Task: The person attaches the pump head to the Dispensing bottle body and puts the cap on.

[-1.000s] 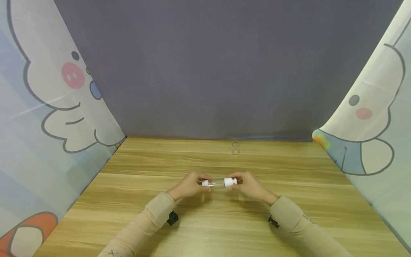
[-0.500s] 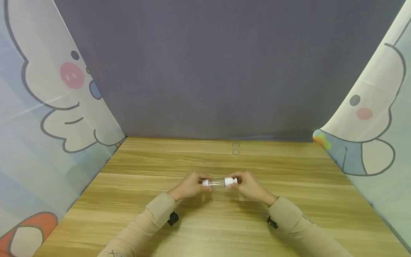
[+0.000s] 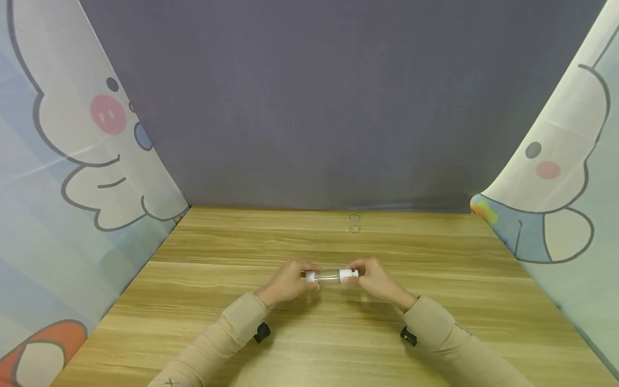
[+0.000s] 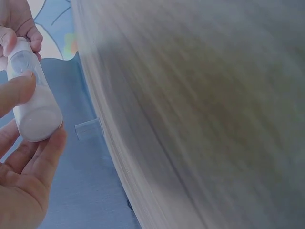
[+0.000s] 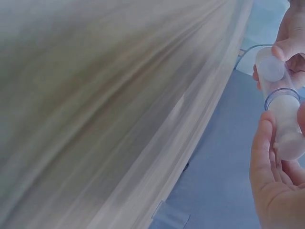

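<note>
Both hands hold a clear cylindrical pump bottle [image 3: 329, 276] lying sideways above the middle of the table. My left hand [image 3: 289, 280] grips its white base end, thumb on one side and fingers on the other. At the opposite end, my right hand [image 3: 378, 279] grips the white collar and pump head. In the left wrist view the round white bottom of the bottle [image 4: 40, 121] faces the camera. The right wrist view shows the white pump end of the bottle [image 5: 286, 119] between the right thumb and fingers, with a clear ring at the collar.
A small clear cap [image 3: 354, 223] stands on the wood-grain table [image 3: 232, 242] near the back edge. A grey-purple cloth [image 3: 309, 107] hangs behind the table, and printed cartoon curtains [image 3: 556, 226] line both sides. Each wrist carries a black strap mount.
The bottle has shifted very slightly to the right along with the left hand. Both hands keep their grip on its ends; the cap has stayed in place.
</note>
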`<state>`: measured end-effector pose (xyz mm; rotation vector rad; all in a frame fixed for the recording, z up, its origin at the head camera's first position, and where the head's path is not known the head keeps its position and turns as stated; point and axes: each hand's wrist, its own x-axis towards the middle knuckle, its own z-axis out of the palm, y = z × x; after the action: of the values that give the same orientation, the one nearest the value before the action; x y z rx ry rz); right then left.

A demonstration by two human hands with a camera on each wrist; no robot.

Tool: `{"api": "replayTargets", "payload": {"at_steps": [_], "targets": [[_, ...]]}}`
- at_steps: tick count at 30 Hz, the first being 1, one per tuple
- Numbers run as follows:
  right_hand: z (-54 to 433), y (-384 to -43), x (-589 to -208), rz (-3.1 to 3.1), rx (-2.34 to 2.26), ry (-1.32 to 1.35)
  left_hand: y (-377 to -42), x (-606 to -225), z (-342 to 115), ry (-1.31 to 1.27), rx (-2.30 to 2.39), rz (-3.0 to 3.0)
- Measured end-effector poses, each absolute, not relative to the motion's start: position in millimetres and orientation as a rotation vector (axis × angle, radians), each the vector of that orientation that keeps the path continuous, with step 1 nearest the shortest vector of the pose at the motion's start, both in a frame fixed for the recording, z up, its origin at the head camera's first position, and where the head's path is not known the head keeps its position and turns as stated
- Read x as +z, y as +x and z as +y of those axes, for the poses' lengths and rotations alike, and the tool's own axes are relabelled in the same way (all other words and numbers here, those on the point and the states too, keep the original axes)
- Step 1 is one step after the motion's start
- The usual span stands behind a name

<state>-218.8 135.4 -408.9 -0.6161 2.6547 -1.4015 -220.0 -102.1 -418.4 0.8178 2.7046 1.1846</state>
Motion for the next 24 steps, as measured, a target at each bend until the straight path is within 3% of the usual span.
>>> {"api": "replayTargets", "payload": {"at_steps": [10, 24], "targets": [[134.8, -217.3, -409.8, 2.628, -1.392, -0.527, -216.2, -421.5, -102.7, 0.839, 1.118, 2.761], [133.5, -222.2, -410.4, 2.656, -1.331, -0.617, -221.2, -419.1, -105.3, 0.759, 1.146, 2.723]]}}
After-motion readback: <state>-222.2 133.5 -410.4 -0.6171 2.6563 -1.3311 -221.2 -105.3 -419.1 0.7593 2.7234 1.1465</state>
